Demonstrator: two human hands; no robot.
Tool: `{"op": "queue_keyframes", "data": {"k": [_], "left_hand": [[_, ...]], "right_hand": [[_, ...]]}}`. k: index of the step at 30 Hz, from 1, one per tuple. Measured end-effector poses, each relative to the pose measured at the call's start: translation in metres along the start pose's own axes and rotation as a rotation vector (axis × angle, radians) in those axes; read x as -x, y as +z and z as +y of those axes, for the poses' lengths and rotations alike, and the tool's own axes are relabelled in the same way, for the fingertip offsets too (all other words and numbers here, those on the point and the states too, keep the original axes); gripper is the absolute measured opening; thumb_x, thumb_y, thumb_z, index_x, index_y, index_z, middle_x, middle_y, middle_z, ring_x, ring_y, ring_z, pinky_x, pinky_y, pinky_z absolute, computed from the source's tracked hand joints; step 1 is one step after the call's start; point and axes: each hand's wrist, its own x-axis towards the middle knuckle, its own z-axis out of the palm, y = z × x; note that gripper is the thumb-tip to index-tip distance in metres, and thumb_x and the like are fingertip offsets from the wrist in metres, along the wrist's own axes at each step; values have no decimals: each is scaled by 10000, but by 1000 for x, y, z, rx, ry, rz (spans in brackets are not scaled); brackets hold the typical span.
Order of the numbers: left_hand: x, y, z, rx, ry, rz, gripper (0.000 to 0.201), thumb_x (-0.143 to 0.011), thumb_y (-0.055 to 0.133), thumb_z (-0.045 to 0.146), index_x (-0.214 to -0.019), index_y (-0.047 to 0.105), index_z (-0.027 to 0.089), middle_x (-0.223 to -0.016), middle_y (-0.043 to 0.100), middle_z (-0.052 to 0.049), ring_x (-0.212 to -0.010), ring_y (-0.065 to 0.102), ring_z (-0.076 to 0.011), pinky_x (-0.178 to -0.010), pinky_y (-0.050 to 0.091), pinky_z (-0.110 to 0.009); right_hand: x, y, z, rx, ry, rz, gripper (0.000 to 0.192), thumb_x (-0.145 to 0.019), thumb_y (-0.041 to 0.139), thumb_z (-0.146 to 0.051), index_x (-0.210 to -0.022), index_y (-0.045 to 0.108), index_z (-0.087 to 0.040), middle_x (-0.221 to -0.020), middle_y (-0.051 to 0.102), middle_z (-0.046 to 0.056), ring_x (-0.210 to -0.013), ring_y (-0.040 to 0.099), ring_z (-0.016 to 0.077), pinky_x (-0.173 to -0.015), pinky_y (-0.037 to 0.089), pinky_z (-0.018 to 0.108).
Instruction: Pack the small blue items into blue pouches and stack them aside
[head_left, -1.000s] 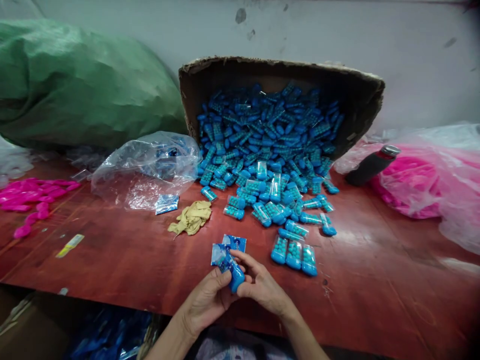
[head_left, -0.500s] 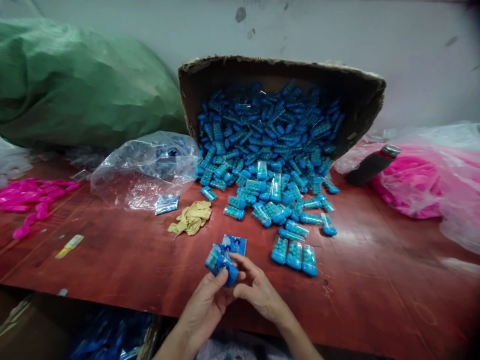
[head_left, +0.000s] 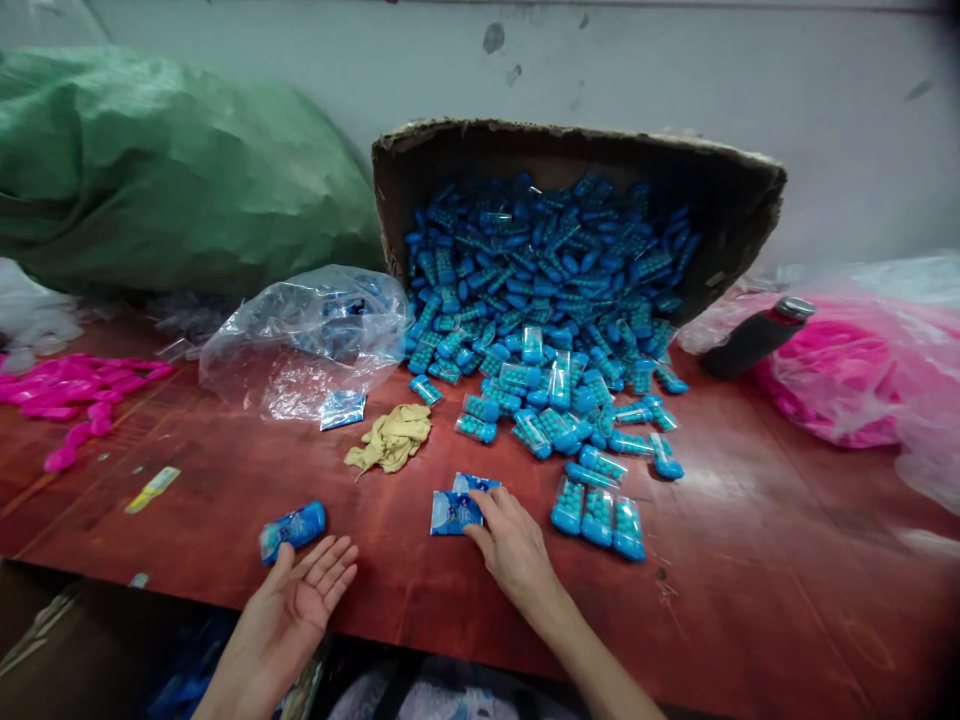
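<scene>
My left hand (head_left: pixel 304 590) lies palm up and open at the near table edge, just below a blue wrapped capsule pack (head_left: pixel 293 529) that rests on the red table (head_left: pixel 750 580). My right hand (head_left: pixel 512 545) reaches forward, its fingertips touching small blue printed sachets (head_left: pixel 454 510) lying flat on the table. Three blue capsule packs (head_left: pixel 598 517) sit side by side just right of that hand. Behind them a tipped cardboard box (head_left: pixel 720 205) spills a heap of blue capsule packs (head_left: pixel 547 310) onto the table.
A clear plastic bag (head_left: pixel 307 340) and a crumpled tan glove (head_left: pixel 390 440) lie left of the heap. A green sack (head_left: pixel 165 170) fills the back left. Pink pieces (head_left: pixel 75 385) sit far left, a pink-filled bag (head_left: pixel 847 370) and dark bottle (head_left: pixel 754 335) right.
Both hands held a blue pack together over the sachets. The left hand has since swung left and let it go onto the table; the right hand moved onto the sachets.
</scene>
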Motion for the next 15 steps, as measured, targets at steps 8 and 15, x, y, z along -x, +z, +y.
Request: {"op": "queue_keyframes", "data": {"k": [8, 15], "left_hand": [[-41, 12, 12, 34, 117, -49, 179, -821, 385, 199, -778, 544, 131, -720, 627, -73, -700, 648, -185, -633, 535, -330], [-28, 37, -15, -558, 473, -101, 241, -732, 508, 310, -915, 563, 162, -717, 628, -47, -705, 613, -212, -704, 489, -410]], "right_hand": [[-16, 13, 0, 265, 50, 56, 96, -796, 572, -283, -880, 609, -256, -834, 573, 27, -785, 507, 189, -645, 360, 278], [-12, 15, 1, 276, 43, 84, 158, -799, 566, -298, -950, 597, -264, -849, 575, 29, -799, 505, 196, -659, 356, 293]]}}
